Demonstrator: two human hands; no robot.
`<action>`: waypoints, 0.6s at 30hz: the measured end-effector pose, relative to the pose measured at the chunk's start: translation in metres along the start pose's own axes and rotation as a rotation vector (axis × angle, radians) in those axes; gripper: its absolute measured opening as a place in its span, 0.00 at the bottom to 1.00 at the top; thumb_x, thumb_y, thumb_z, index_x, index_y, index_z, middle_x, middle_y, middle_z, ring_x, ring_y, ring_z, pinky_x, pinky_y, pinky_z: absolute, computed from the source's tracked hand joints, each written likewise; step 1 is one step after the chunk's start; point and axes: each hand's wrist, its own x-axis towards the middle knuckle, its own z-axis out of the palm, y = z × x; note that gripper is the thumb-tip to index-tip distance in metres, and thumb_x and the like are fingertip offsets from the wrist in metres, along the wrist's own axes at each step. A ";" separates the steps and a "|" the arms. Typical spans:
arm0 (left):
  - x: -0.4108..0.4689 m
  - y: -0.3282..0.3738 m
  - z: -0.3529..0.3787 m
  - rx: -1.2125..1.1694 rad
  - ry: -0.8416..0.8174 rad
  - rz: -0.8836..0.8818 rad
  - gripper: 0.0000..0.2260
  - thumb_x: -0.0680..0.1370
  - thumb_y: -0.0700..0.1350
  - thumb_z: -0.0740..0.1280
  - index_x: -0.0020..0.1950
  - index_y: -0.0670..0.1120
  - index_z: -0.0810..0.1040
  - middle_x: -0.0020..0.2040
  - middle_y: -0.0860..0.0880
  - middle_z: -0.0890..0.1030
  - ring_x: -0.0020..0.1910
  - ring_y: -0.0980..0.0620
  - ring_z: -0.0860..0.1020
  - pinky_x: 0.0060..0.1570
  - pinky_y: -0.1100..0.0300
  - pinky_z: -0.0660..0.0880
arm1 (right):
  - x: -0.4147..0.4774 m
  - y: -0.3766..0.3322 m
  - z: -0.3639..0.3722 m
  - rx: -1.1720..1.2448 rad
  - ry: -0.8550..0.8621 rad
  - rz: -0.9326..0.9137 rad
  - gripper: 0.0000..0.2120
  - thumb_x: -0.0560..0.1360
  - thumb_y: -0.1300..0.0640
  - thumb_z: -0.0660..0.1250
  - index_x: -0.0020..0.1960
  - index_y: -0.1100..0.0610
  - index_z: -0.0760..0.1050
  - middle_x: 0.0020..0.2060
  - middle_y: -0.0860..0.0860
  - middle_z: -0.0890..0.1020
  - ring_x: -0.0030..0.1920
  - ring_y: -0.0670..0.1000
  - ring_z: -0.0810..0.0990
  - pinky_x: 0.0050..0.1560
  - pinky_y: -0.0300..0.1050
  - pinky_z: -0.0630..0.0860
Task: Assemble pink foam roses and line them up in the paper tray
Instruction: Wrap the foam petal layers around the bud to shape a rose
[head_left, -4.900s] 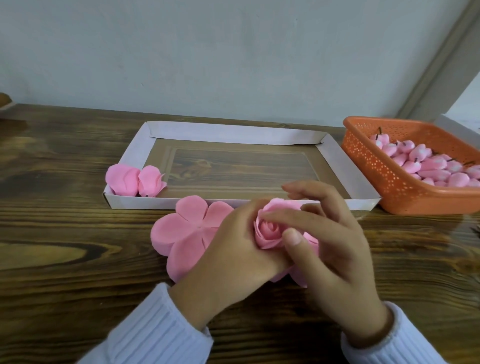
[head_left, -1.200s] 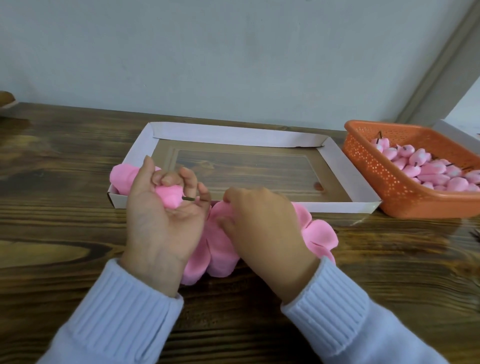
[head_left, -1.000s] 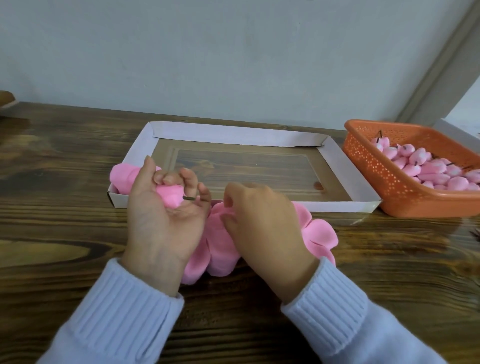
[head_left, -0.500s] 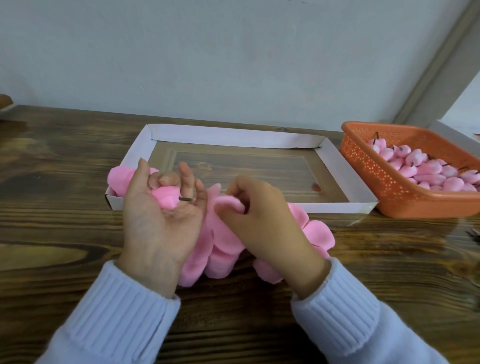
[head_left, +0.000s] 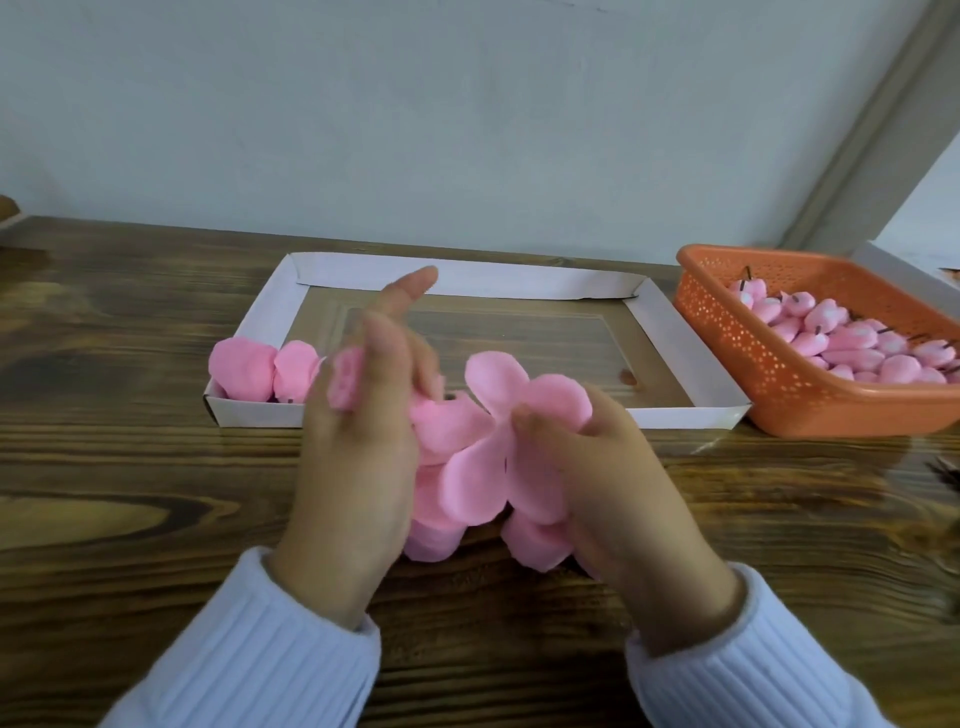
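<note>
My left hand (head_left: 358, 457) has its back to the camera and grips a small pink foam bud (head_left: 345, 384) between its fingers, one finger pointing up over the tray. My right hand (head_left: 602, 478) pinches a flower-shaped pink petal sheet (head_left: 498, 415) at its centre, lifted and tilted toward the left hand. More petal sheets (head_left: 436, 535) lie stacked on the table beneath both hands. The white paper tray (head_left: 467, 280) lies just beyond, with two finished pink roses (head_left: 244, 369) in its front left corner.
An orange perforated basket (head_left: 727, 338) at the right holds several pink buds with dark stems (head_left: 857, 345). A white box edge (head_left: 904, 270) shows behind it. The dark wooden table (head_left: 130, 493) meets a pale wall at the back.
My left hand has turned over, so its back now faces me, still holding the bud. My right hand has raised a petal sheet off the pile toward the bud.
</note>
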 end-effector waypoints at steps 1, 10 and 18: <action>-0.003 0.001 0.003 0.093 -0.050 0.098 0.21 0.74 0.71 0.54 0.36 0.57 0.74 0.50 0.70 0.79 0.46 0.65 0.77 0.52 0.54 0.68 | -0.001 0.002 0.001 -0.001 0.030 -0.021 0.09 0.71 0.51 0.64 0.47 0.56 0.72 0.31 0.50 0.77 0.28 0.53 0.73 0.27 0.41 0.67; -0.012 -0.017 0.008 0.332 -0.155 0.147 0.21 0.73 0.74 0.50 0.43 0.69 0.80 0.70 0.41 0.72 0.73 0.41 0.66 0.73 0.47 0.59 | -0.008 0.004 0.008 0.074 0.193 -0.149 0.08 0.73 0.56 0.71 0.47 0.57 0.74 0.36 0.57 0.82 0.29 0.45 0.77 0.26 0.41 0.74; -0.017 -0.030 0.010 0.399 -0.155 0.207 0.23 0.73 0.75 0.46 0.48 0.73 0.79 0.74 0.65 0.56 0.76 0.58 0.57 0.70 0.68 0.57 | -0.014 0.002 0.009 0.173 0.163 -0.176 0.08 0.72 0.58 0.71 0.48 0.61 0.75 0.31 0.52 0.82 0.28 0.46 0.78 0.26 0.39 0.74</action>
